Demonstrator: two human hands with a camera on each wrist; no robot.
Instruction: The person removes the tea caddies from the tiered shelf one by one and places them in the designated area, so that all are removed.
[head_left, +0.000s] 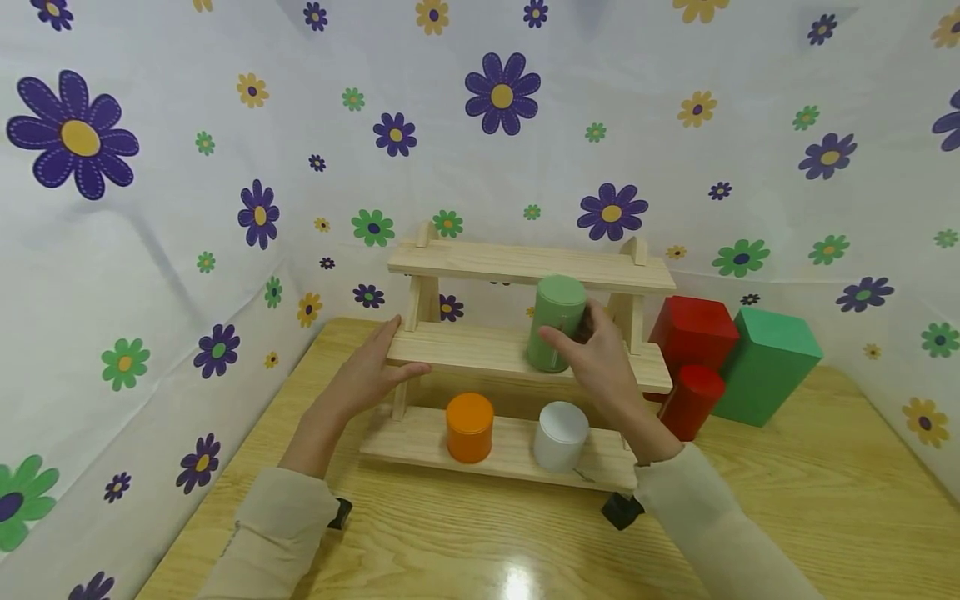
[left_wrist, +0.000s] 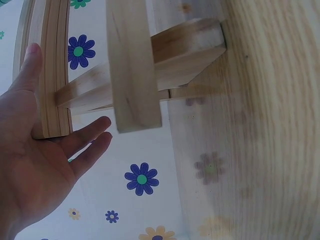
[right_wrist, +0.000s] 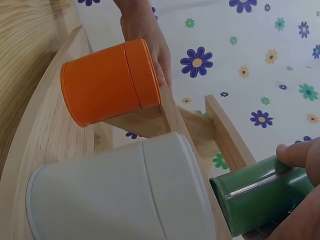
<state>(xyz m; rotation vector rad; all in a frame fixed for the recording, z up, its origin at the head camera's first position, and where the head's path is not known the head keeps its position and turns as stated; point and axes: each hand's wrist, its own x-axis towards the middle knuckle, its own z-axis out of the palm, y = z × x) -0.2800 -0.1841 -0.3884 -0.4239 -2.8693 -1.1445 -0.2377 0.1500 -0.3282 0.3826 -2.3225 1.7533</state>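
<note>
A light wooden rack (head_left: 465, 337) with three tiers stands on the table. My left hand (head_left: 367, 371) holds the left end of its middle shelf; in the left wrist view the thumb (left_wrist: 31, 65) lies on one side of the board and the fingers reach past the other. My right hand (head_left: 600, 358) grips a green canister (head_left: 558, 325) at the right part of the middle shelf, slightly tilted. Whether its base touches the board I cannot tell. On the bottom shelf stand an orange canister (head_left: 470, 429) and a white canister (head_left: 561, 437), both upright.
Right of the rack are a red box (head_left: 693, 325), a red canister (head_left: 692, 404) and a green box (head_left: 772, 362), close together. A flowered cloth (head_left: 420, 75) hangs behind and at the sides. The wooden table (head_left: 450, 533) extends in front.
</note>
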